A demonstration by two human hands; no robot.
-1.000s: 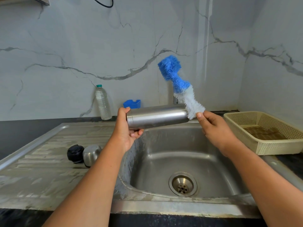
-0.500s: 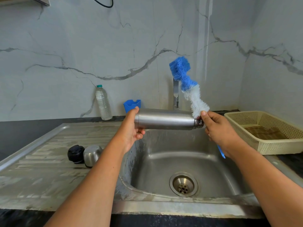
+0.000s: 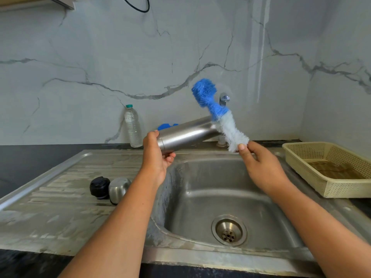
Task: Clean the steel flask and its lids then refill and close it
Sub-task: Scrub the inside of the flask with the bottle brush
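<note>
1. The person's left hand (image 3: pixel 155 157) is holding the steel flask (image 3: pixel 186 135) by its bottom end. The fingers (image 3: pixel 169 157) are curling round it from below.
2. The flask is lying on its side in the air, over the sink (image 3: pixel 200 199). Its open end is pointing away from the left fingers and a little up.
3. The right hand (image 3: pixel 263 167) is pinching the brush (image 3: pixel 230 131) low down, just under the white bristles. The handle is hiding inside the hand.
4. The brush is sticking up from the right fingers. Its white part is crossing in front of the flask's mouth, so the mouth is hiding. Its blue tip is sitting higher up, beside the tap (image 3: pixel 224 98).
5. This looks like the step of brushing the inside. To do it well, the right fingers should be aiming the blue tip at the mouth and pushing straight in. The left fingers should be keeping the flask steady over the sink, so drips are falling in.
6. The black lid (image 3: pixel 99 187) and the steel lid (image 3: pixel 118 190) are lying side by side on the tabletop, below the left fingers and to their left.
</note>
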